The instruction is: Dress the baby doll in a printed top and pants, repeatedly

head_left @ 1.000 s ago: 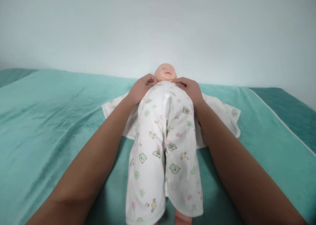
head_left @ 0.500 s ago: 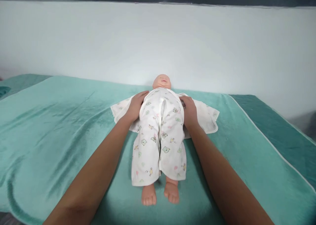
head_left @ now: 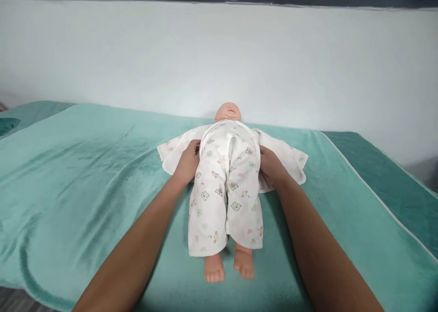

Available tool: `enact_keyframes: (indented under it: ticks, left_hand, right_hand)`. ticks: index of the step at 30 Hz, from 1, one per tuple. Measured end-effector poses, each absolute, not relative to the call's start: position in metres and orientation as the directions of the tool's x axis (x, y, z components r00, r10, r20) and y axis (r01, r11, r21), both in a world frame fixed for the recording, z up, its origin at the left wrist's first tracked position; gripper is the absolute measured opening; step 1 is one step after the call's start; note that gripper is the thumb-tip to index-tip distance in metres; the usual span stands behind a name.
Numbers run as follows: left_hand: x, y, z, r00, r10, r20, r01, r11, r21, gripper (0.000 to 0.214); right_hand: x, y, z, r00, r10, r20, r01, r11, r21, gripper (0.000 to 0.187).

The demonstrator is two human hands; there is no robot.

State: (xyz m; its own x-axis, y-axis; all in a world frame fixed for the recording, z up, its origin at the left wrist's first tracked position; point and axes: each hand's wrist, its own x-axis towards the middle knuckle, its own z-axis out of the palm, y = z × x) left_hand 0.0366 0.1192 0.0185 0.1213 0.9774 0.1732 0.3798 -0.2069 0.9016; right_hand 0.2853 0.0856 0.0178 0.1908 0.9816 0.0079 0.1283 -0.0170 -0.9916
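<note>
A baby doll (head_left: 228, 111) lies on its back, head away from me and bare feet towards me. White baby pants (head_left: 208, 202) with a small animal print cover it from the chest to above the ankles. Spread out beneath its upper body is a white baby shirt (head_left: 289, 157), sleeves out to both sides. My left hand (head_left: 189, 162) is closed at the left side of the pants, its fingers curled and partly hidden against the cloth. On the opposite side, my right hand (head_left: 271, 167) holds the pants' edge, with its fingertips tucked out of sight.
A green plush blanket (head_left: 85, 189) covers the surface, with creases on the left. Darker green fabric (head_left: 383, 175) runs along the right side. A white wall (head_left: 219, 56) stands behind the doll's head.
Both hands have slid a little towards me along the doll's sides, and their fingers are more curled and tucked in. The view has shifted slightly.
</note>
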Motion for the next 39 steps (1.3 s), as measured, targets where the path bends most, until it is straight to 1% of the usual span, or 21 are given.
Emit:
enact_keyframes:
  ticks: [4, 8, 10, 12, 13, 15, 17, 19, 21, 23, 28, 32, 35, 39]
  left_hand:
    - [0.040, 0.116, 0.022, 0.136, 0.988, 0.072, 0.312, -0.111, 0.944, 0.033]
    - [0.044, 0.112, 0.025, 0.109, 0.990, -0.085, 0.139, 0.069, 0.988, 0.040]
    - [0.045, 0.109, 0.027, 0.092, 0.981, -0.169, 0.050, 0.165, 0.985, 0.044]
    - [0.047, 0.105, 0.030, 0.103, 0.970, -0.218, -0.027, 0.222, 0.975, 0.038]
    - [0.048, 0.104, 0.031, 0.117, 0.965, -0.236, -0.059, 0.244, 0.968, 0.032]
    - [0.051, 0.101, 0.034, 0.157, 0.948, -0.277, -0.106, 0.295, 0.950, 0.021]
    - [0.052, 0.100, 0.034, 0.186, 0.928, -0.324, -0.136, 0.351, 0.927, 0.020]
    - [0.052, 0.101, 0.032, 0.206, 0.909, -0.361, -0.179, 0.398, 0.900, 0.022]
    - [0.052, 0.103, 0.029, 0.233, 0.896, -0.377, -0.234, 0.428, 0.873, 0.023]
    - [0.051, 0.104, 0.028, 0.242, 0.891, -0.383, -0.252, 0.439, 0.862, 0.023]
    - [0.050, 0.102, 0.032, 0.206, 0.909, -0.362, -0.166, 0.398, 0.902, 0.022]
    - [0.052, 0.100, 0.034, 0.240, 0.907, -0.345, -0.155, 0.387, 0.909, 0.026]
    - [0.053, 0.099, 0.033, 0.247, 0.907, -0.342, -0.161, 0.386, 0.908, 0.024]
    - [0.054, 0.101, 0.028, 0.276, 0.907, -0.318, -0.197, 0.377, 0.905, 0.029]
  right_hand:
    - [0.282, 0.085, 0.021, 0.167, 0.985, -0.051, 0.034, -0.057, -0.998, 0.028]
    - [0.277, 0.083, 0.022, 0.237, 0.970, -0.052, -0.035, -0.045, -0.998, 0.026]
    - [0.274, 0.080, 0.023, 0.308, 0.951, -0.032, -0.007, -0.031, -0.999, 0.023]
    - [0.272, 0.077, 0.023, 0.345, 0.939, 0.005, 0.044, -0.011, -0.999, 0.021]
    - [0.271, 0.076, 0.023, 0.336, 0.942, 0.015, 0.052, -0.002, -0.999, 0.022]
    - [0.269, 0.074, 0.023, 0.282, 0.959, -0.003, 0.016, -0.008, -1.000, 0.025]
    - [0.268, 0.072, 0.023, 0.229, 0.972, -0.047, -0.029, -0.042, -0.999, 0.025]
    - [0.266, 0.071, 0.023, 0.206, 0.975, -0.087, -0.040, -0.080, -0.996, 0.021]
    - [0.265, 0.067, 0.024, 0.201, 0.972, -0.125, -0.053, -0.117, -0.992, 0.017]
    - [0.265, 0.062, 0.025, 0.183, 0.970, -0.160, -0.071, -0.149, -0.986, 0.020]
    - [0.266, 0.052, 0.027, 0.101, 0.980, -0.174, -0.137, -0.159, -0.978, 0.026]
    - [0.266, 0.052, 0.026, 0.115, 0.973, -0.201, -0.195, -0.176, -0.965, 0.027]
    - [0.265, 0.053, 0.025, 0.094, 0.972, -0.215, -0.190, -0.194, -0.962, 0.027]
    - [0.265, 0.054, 0.025, 0.034, 0.984, -0.172, -0.142, -0.166, -0.976, 0.022]
